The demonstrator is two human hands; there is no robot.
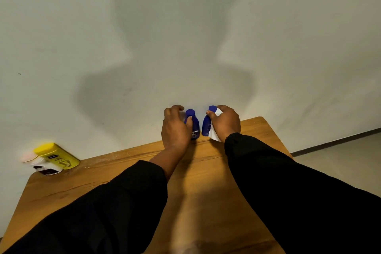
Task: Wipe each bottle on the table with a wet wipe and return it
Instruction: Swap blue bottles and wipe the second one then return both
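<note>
Two blue bottles stand at tabletop (123, 175) back edge by the wall. Left hand (175, 128) fingers wrap left bottle (192, 125); right hand (224, 122) clamps right bottle (206, 125) w/ white wipe (214, 135). Prob. light, stiff plastic, slick when wet: grip mid-body. Contents unseen. Yellow container (56, 156) + white jar (44, 167) far left.

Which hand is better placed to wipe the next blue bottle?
Right. The right hand already has the white wipe pressed against the right blue bottle. The left hand only grips the left blue bottle and carries no wipe.
</note>
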